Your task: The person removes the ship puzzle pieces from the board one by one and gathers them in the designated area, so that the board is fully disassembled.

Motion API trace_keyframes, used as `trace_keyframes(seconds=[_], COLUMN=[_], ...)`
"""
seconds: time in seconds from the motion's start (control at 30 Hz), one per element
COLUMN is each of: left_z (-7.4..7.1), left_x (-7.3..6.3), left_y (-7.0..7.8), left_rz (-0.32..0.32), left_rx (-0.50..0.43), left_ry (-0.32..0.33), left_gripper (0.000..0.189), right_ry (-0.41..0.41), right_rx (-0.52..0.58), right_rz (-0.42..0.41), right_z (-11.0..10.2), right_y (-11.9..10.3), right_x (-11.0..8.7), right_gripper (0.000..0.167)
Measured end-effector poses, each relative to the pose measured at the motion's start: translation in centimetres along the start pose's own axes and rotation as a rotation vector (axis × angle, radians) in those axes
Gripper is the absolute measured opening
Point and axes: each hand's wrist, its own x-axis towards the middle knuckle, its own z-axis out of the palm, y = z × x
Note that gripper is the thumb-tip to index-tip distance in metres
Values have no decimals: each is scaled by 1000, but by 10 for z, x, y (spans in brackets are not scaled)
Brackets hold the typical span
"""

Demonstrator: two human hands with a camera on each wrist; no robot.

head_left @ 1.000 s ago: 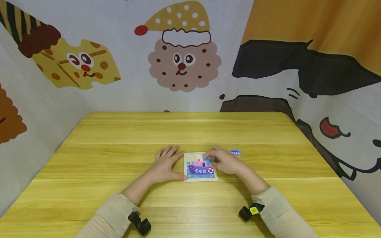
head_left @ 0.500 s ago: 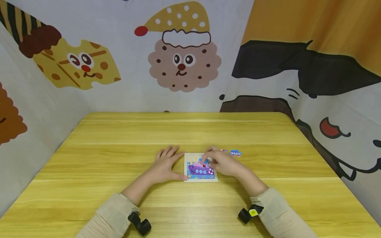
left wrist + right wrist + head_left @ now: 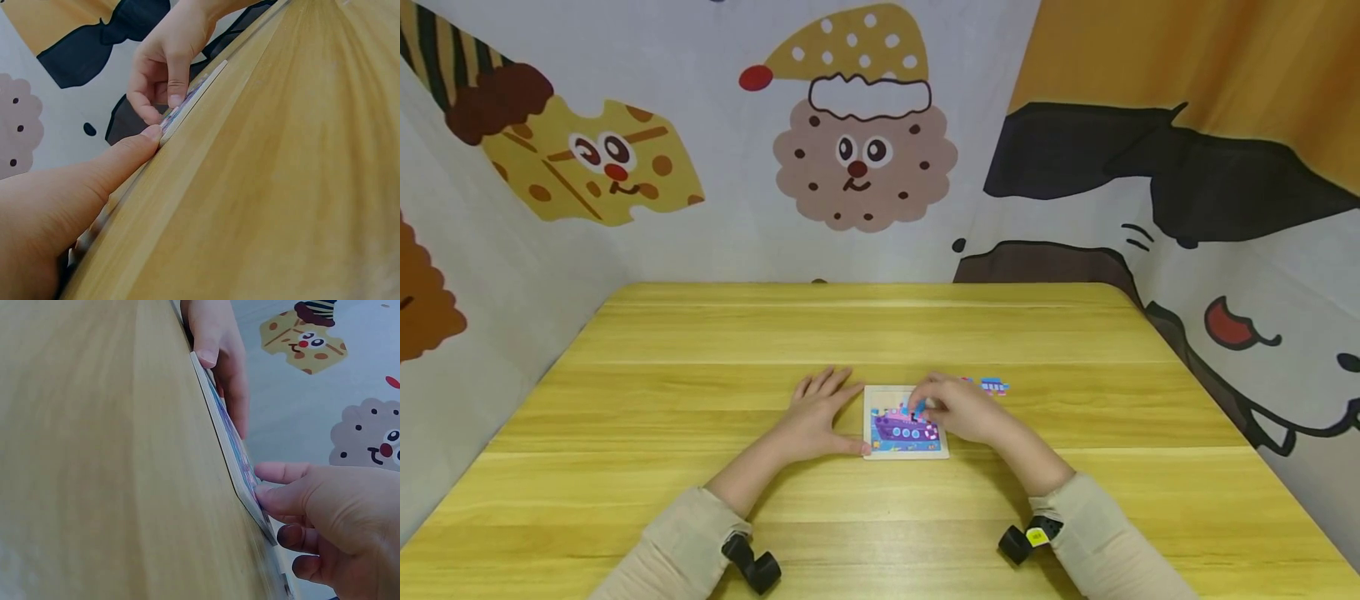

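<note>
Puzzle board [image 3: 904,427] lies flat on the desk [image 3: 700,383] between both hands, ship picture upright toward the person. Left hand [image 3: 815,417] fingers rest straight beside it; right hand [image 3: 958,410] fingers pinch a piece [image 3: 917,406] over the board.

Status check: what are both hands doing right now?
Left hand flat, steadying puzzle board. Right hand pinching a piece over it. Loose pieces beside; nothing blocking.

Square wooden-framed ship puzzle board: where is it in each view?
Head: square wooden-framed ship puzzle board lies at centre, low on the yellow wooden table, between both hands.
Left wrist: seen edge-on, a thin strip at upper centre.
Right wrist: edge-on, a diagonal strip from top centre to lower right.
Shared landmark: left hand's thumb against the board's edge.
</note>
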Motion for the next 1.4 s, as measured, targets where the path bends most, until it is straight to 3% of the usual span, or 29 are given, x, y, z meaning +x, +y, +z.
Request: trace_keyframes(seconds=[0.33, 0.6, 1.1, 1.4], left_z=[-1, -1, 0, 0], left_x=[-1, -2, -2, -1], left_y=[1, 2, 0, -1], left_rz=[16, 18, 19, 20], left_rx=[-10, -10, -34, -32], left_ry=[5, 7, 7, 11], left_gripper=[93, 86, 87, 88], right_ry=[5, 46, 148, 166], right_rx=[-26, -11, 184, 319], right_rz=[20, 28, 102, 230], right_z=[0, -3, -26, -49], right_y=[-1, -1, 7, 14], right_x=[-1, -1, -3, -9], right_gripper=[37, 35, 19, 17])
